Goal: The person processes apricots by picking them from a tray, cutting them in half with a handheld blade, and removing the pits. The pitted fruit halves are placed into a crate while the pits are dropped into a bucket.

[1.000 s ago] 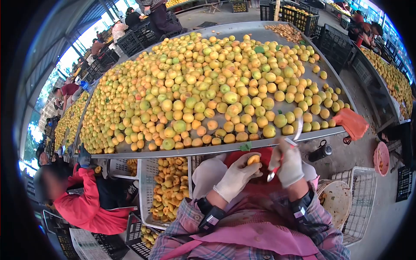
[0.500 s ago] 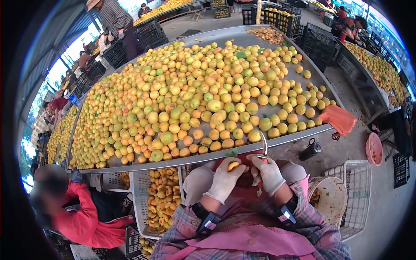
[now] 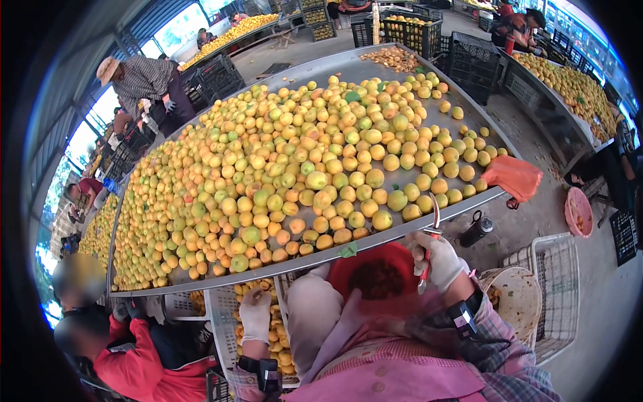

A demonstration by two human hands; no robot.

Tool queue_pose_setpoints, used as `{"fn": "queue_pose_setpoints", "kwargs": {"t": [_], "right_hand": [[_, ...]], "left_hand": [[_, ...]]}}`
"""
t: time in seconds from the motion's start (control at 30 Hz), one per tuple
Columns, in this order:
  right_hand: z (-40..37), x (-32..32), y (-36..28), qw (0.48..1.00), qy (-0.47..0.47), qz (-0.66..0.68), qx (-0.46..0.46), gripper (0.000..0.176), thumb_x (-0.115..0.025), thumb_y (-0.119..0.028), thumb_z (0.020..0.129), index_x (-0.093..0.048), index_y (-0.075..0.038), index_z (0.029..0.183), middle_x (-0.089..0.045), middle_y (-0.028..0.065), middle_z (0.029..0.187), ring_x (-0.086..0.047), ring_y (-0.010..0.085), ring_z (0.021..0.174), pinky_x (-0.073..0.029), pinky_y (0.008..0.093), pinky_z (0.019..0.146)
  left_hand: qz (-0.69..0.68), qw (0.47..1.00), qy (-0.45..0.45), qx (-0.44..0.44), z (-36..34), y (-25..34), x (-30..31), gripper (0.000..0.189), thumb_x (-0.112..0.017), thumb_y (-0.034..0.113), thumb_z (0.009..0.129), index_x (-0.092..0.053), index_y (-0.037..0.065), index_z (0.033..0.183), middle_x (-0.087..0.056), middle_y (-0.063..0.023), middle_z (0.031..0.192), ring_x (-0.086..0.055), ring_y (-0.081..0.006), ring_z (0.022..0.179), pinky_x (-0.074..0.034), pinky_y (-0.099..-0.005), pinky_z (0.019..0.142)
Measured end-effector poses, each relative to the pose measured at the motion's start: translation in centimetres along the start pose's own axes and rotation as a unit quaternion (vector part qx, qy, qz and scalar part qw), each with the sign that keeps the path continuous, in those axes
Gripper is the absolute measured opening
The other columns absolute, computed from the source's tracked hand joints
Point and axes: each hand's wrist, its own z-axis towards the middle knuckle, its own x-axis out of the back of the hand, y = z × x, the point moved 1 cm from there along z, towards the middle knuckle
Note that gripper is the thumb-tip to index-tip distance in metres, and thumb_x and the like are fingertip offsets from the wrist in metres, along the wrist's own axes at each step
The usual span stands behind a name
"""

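Head view had the cut fruit [image 3: 284, 343] heaped in a white crate [image 3: 221, 313] beside the person's left leg, orange pieces partly hidden by the gloved left hand [image 3: 255, 315]. The back of that hand faced the camera, so honestly I couldn't tell whether its fingers were loose or closed on a piece, or whether they touched the pile. My take: with fruit that looked that soft, a low hand and light fingers were the way to avoid bruising.

Gloved right hand [image 3: 439, 261] was wrapped round the red handle of a curved knife [image 3: 437, 216], blade up near the front edge of the table. It was well apart from the left hand, which I reckon was good practice. More room from that metal edge would've been kinder to the blade, though. A metal end also poked out below the fist, so worth minding over the lap.

Between the knees was a red bowl [image 3: 341, 273] with dark bits inside. Beyond it, loads of whole fruit [image 3: 268, 174] covered much of the metal table [image 3: 477, 115]. Someone in a red jacket [image 3: 144, 358] sat close by on the left, so a tucked elbow seemed smart.
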Motion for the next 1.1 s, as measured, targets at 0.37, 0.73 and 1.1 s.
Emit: {"fn": "queue_pose_setpoints", "kwargs": {"t": [0.37, 0.73, 1.1], "right_hand": [[1.3, 0.0, -1.4, 1.0, 0.019, 0.003, 0.013, 0.026, -0.059, -0.027, 0.094, -0.063, -0.002, 0.102, -0.055, 0.0021, 0.066, -0.05, 0.0138, 0.048, -0.047, 0.0305, 0.043], [3.4, -1.4, -2.3, 0.999, 0.011, -0.042, -0.022, 0.026, -0.066, -0.029, 0.091, -0.067, -0.004, 0.096, -0.059, 0.0043, 0.068, -0.055, 0.0144, 0.047, -0.05, 0.0296, 0.044], [4.2, -5.7, -1.3, 0.995, 0.006, -0.082, -0.049, 0.029, -0.067, -0.032, 0.091, -0.065, -0.003, 0.092, -0.061, 0.004, 0.073, -0.06, 0.0146, 0.053, -0.051, 0.0284, 0.05]], "left_hand": [[-0.18, 0.957, -0.183, -0.136, -0.6, 11.3, -7.3, 0.016, -0.061, 0.007, 0.093, -0.065, 0.0, 0.106, -0.064, -0.0037, 0.092, -0.061, -0.0139, 0.086, -0.049, -0.0256, 0.079], [-0.164, 0.919, -0.338, -0.122, -1.5, 13.8, -14.1, 0.019, -0.067, 0.007, 0.091, -0.067, 0.003, 0.11, -0.068, -0.0008, 0.091, -0.06, -0.0081, 0.079, -0.048, -0.0226, 0.071], [-0.128, 0.852, -0.497, -0.105, -4.3, 14.7, -17.2, 0.027, -0.069, 0.013, 0.09, -0.064, 0.003, 0.114, -0.069, -0.0057, 0.1, -0.064, -0.0135, 0.094, -0.05, -0.0288, 0.084]]}}
